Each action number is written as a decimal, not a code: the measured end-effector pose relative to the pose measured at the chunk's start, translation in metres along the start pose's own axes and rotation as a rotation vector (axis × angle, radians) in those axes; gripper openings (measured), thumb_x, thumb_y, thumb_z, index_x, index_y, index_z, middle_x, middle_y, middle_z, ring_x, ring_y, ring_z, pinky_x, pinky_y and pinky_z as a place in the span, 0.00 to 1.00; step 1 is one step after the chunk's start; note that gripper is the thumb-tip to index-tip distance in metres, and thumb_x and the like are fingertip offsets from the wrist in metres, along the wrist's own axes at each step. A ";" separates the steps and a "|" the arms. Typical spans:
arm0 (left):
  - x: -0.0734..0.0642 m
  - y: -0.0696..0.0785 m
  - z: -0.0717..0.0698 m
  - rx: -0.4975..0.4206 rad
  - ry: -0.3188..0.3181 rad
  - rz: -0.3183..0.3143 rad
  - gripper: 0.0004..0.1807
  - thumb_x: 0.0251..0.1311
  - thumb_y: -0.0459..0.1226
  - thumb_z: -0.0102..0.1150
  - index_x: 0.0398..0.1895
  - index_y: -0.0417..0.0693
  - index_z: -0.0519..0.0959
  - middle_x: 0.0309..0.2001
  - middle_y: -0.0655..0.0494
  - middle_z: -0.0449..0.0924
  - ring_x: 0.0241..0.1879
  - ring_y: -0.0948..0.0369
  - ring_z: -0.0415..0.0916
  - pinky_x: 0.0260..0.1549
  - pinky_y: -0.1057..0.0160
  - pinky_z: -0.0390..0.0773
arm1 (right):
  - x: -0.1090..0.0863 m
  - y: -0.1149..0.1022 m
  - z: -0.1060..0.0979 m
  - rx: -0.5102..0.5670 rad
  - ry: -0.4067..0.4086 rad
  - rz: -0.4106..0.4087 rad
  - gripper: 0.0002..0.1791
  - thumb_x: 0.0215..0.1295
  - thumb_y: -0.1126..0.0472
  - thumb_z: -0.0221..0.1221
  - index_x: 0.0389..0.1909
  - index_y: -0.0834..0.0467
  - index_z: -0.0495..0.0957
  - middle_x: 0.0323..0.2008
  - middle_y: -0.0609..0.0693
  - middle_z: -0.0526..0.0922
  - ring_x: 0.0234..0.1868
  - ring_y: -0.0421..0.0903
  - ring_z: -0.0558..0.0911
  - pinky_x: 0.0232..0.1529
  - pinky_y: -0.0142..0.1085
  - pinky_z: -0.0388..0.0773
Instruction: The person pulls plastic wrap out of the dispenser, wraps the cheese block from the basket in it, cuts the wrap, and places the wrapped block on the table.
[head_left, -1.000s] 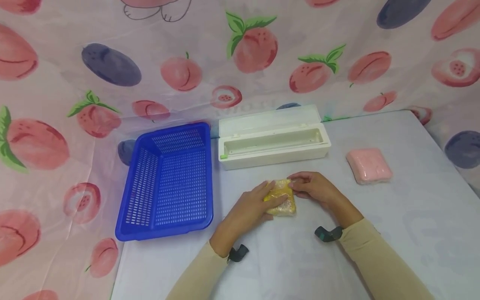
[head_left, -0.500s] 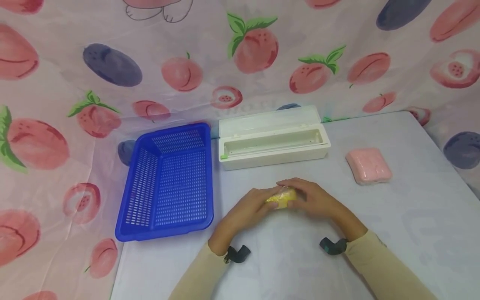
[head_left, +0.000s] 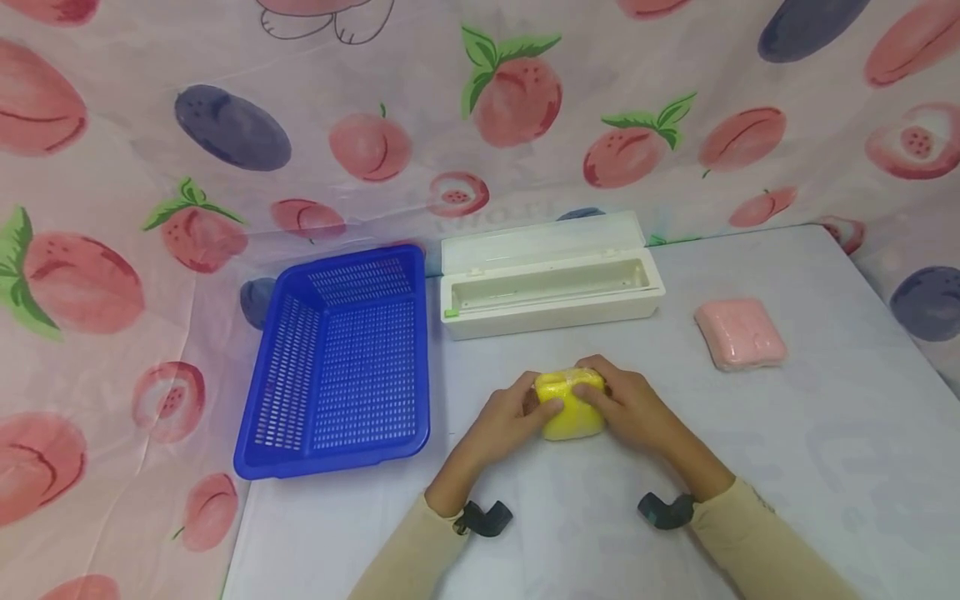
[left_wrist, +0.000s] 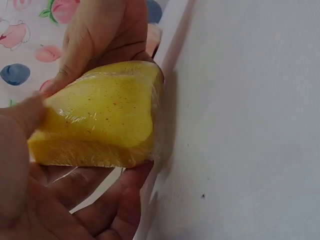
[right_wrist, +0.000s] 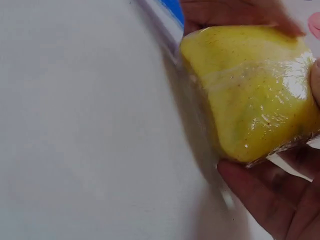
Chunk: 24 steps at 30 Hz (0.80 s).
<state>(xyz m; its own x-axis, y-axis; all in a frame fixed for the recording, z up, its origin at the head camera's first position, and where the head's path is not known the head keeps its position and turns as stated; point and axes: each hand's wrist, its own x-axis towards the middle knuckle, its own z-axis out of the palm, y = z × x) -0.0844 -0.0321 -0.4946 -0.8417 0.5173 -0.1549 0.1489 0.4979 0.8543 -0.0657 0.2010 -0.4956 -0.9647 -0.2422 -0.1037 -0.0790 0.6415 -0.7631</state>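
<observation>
A yellow block (head_left: pixel 572 420) with rounded edges, tightly wrapped in clear plastic film, is held between both hands over the middle of the table. The left hand (head_left: pixel 508 427) grips its left side, thumb on the near face and fingers behind and below. From the right, the right hand (head_left: pixel 636 410) holds it the same way, its thumb lying across the upper face. Film creases and small dark specks show on the block (left_wrist: pixel 102 112) in the left wrist view. Glossy film bunches along an edge of the block (right_wrist: pixel 255 100) in the right wrist view.
A blue perforated basket (head_left: pixel 420 358) stands at the left. Behind the hands is a long white box (head_left: pixel 555 321), seemingly a film dispenser, with its clear lid raised. A pink film-wrapped block (head_left: pixel 741 333) lies at the right. A fruit-print cloth (head_left: pixel 420 75) hangs behind the table.
The yellow block lay flat under the left hand, with the right hand at its corner. Both hands have lifted and turned it, and now a smooth yellow face shows.
</observation>
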 end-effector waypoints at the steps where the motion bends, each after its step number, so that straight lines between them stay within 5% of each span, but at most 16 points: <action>1: 0.000 0.000 0.000 -0.015 -0.007 0.001 0.20 0.73 0.55 0.53 0.60 0.57 0.75 0.29 0.61 0.73 0.28 0.64 0.68 0.28 0.68 0.68 | -0.001 0.000 0.000 0.007 -0.001 0.018 0.19 0.76 0.41 0.54 0.59 0.46 0.73 0.41 0.44 0.84 0.37 0.43 0.77 0.42 0.40 0.75; 12: 0.002 0.007 0.009 -0.249 0.011 -0.138 0.18 0.72 0.59 0.52 0.55 0.62 0.75 0.25 0.60 0.76 0.26 0.60 0.71 0.27 0.65 0.70 | -0.009 0.003 -0.010 0.327 -0.165 0.101 0.25 0.78 0.43 0.52 0.69 0.46 0.61 0.58 0.53 0.79 0.51 0.50 0.79 0.54 0.43 0.79; 16: 0.004 0.010 0.013 -0.348 0.018 -0.213 0.20 0.72 0.60 0.51 0.55 0.61 0.76 0.27 0.58 0.77 0.26 0.58 0.72 0.26 0.63 0.73 | -0.012 0.000 -0.016 0.484 -0.235 0.153 0.27 0.79 0.45 0.51 0.71 0.48 0.58 0.58 0.59 0.78 0.46 0.53 0.82 0.47 0.41 0.82; 24: 0.009 0.021 0.021 -0.511 -0.014 -0.278 0.31 0.67 0.53 0.62 0.68 0.51 0.72 0.53 0.53 0.83 0.37 0.60 0.82 0.35 0.61 0.84 | -0.018 0.000 -0.023 0.521 -0.151 0.272 0.33 0.76 0.40 0.53 0.74 0.50 0.58 0.61 0.60 0.79 0.47 0.54 0.82 0.47 0.38 0.81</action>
<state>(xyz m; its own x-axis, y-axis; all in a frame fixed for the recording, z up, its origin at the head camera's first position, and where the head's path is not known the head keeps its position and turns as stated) -0.0778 -0.0023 -0.4890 -0.8059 0.4263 -0.4109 -0.3488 0.2189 0.9113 -0.0542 0.2221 -0.4795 -0.8836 -0.2449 -0.3992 0.3357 0.2631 -0.9045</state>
